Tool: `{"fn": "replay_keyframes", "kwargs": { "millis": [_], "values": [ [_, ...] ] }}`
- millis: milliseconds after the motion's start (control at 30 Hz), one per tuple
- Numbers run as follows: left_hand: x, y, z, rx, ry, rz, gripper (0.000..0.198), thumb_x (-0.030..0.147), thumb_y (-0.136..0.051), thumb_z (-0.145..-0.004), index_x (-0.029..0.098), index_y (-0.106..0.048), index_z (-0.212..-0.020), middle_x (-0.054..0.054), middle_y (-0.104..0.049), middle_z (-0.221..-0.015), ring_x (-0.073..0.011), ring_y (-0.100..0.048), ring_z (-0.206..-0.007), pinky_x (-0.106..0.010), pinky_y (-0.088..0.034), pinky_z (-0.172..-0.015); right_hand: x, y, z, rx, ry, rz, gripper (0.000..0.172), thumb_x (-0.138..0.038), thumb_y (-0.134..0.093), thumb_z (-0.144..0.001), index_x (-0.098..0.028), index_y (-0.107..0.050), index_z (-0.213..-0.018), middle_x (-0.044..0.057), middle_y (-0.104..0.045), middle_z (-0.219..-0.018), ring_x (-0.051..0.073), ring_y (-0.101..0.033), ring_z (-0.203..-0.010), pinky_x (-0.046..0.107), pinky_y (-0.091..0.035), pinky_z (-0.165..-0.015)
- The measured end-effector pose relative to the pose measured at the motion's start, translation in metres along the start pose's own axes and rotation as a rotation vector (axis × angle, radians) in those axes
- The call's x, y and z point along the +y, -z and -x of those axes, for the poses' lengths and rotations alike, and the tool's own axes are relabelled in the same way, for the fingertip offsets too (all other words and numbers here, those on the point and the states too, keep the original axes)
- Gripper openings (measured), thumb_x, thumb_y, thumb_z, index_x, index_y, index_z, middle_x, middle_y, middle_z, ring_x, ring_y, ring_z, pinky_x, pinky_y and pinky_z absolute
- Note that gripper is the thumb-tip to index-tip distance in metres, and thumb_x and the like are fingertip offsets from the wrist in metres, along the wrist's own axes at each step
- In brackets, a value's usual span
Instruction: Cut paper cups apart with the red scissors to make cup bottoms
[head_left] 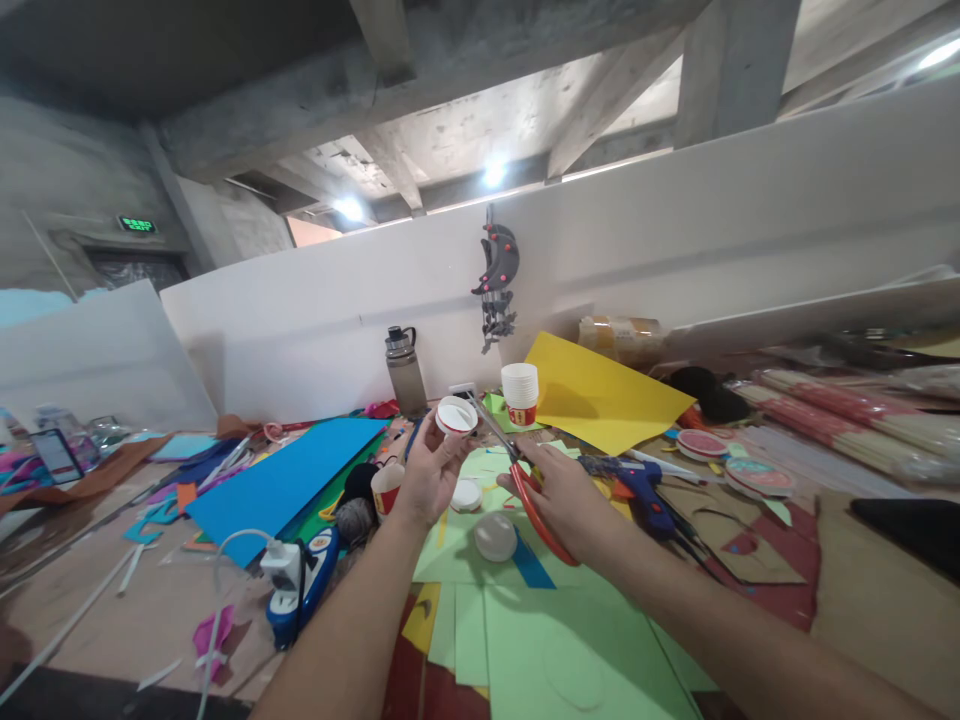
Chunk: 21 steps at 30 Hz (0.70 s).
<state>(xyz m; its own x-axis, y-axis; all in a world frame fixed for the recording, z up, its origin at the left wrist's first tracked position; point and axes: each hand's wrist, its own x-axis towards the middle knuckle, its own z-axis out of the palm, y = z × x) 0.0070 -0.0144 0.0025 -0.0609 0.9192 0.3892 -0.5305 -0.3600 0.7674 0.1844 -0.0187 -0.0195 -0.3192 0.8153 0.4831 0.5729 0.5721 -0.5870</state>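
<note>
My left hand (429, 470) is raised above the table and pinches a small cut-down paper cup (456, 415), white with a red rim, between thumb and fingers. My right hand (559, 495) grips red-handled scissors (517, 470); the blades point up and left, and their tip meets the right edge of the cup. Light green paper sheets (555, 640) lie under both forearms. A white dome-shaped lid (495, 536) and another white cup piece (466, 494) rest on the paper just below my hands.
A stack of paper cups (520, 393), a yellow sheet (600, 395), a blue sheet (289, 480) and a grey water bottle (405, 372) stand behind. A blue glue gun (637, 485) lies right; a power strip (300, 585) and yarn ball (354, 518) lie left. Craft scraps cover the table.
</note>
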Motion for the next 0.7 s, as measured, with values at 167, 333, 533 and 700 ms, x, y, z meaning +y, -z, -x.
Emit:
{"fn": "replay_keyframes", "kwargs": {
  "millis": [167, 333, 533, 700],
  "values": [
    [-0.001, 0.000, 0.000, -0.012, 0.024, -0.003, 0.045, 0.016, -0.074, -0.069, 0.023, -0.059, -0.111, -0.004, -0.061, -0.111, -0.0156, -0.059, -0.093, -0.027, -0.048, -0.078, -0.008, 0.004, 0.003, 0.006, 0.004, -0.019, 0.047, -0.049, -0.043, -0.088, -0.018, -0.049, -0.123, 0.013, -0.050, -0.118, 0.025, -0.048, -0.115, 0.038, -0.042, -0.094],
    [-0.003, -0.002, 0.003, -0.069, 0.053, -0.026, 0.052, 0.014, -0.073, -0.070, 0.028, -0.056, -0.117, -0.002, -0.059, -0.114, -0.0125, -0.058, -0.089, -0.024, -0.048, -0.075, -0.003, 0.000, 0.002, -0.009, -0.029, 0.001, 0.051, -0.050, -0.044, -0.088, -0.018, -0.046, -0.127, 0.015, -0.047, -0.123, 0.027, -0.046, -0.119, 0.039, -0.043, -0.093],
    [-0.005, -0.001, 0.003, -0.100, 0.066, -0.005, 0.046, 0.015, -0.072, -0.071, 0.026, -0.059, -0.114, -0.003, -0.059, -0.109, -0.0097, -0.055, -0.078, -0.023, -0.047, -0.068, 0.002, -0.002, 0.000, -0.001, -0.021, 0.016, 0.051, -0.051, -0.046, -0.087, -0.020, -0.047, -0.127, 0.015, -0.047, -0.125, 0.027, -0.047, -0.118, 0.039, -0.043, -0.094],
    [-0.003, -0.001, 0.003, -0.109, 0.070, 0.014, 0.045, 0.018, -0.073, -0.071, 0.025, -0.059, -0.113, -0.003, -0.059, -0.108, -0.0102, -0.055, -0.078, -0.023, -0.045, -0.065, 0.001, -0.002, 0.003, -0.006, -0.034, 0.043, 0.051, -0.045, -0.046, -0.088, -0.021, -0.044, -0.132, 0.015, -0.046, -0.128, 0.027, -0.048, -0.119, 0.039, -0.042, -0.096]
  ]
}}
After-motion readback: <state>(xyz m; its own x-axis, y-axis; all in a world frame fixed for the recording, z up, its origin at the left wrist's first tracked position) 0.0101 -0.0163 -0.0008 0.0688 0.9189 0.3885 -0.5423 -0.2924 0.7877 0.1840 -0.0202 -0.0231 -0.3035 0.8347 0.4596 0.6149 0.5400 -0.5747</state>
